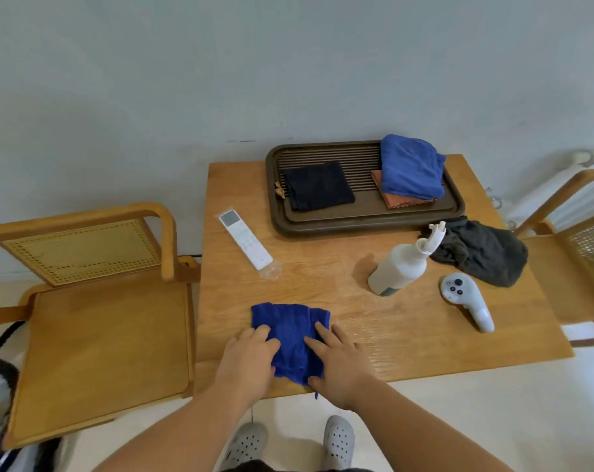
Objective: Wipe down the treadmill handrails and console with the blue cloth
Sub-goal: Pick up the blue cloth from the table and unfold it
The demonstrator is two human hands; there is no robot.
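A pale wall (152, 80) stands behind the wooden table (408, 335) — cane chairs (94, 335) on both sides. Beyond the hands lies a dark tray (363, 219). The left hand (251, 359) and right hand (340, 362) press flat, fingers spread, on the blue cloth (288, 332) at the near edge.

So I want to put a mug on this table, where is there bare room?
Barest patch: mid-table, bordered by the remote, tray, bottle and blue cloth. A second strip runs along the near right edge, below the controller. The right side is crowded: bottle, dark cloth and controller sit close together. Both hands lie on the blue cloth.
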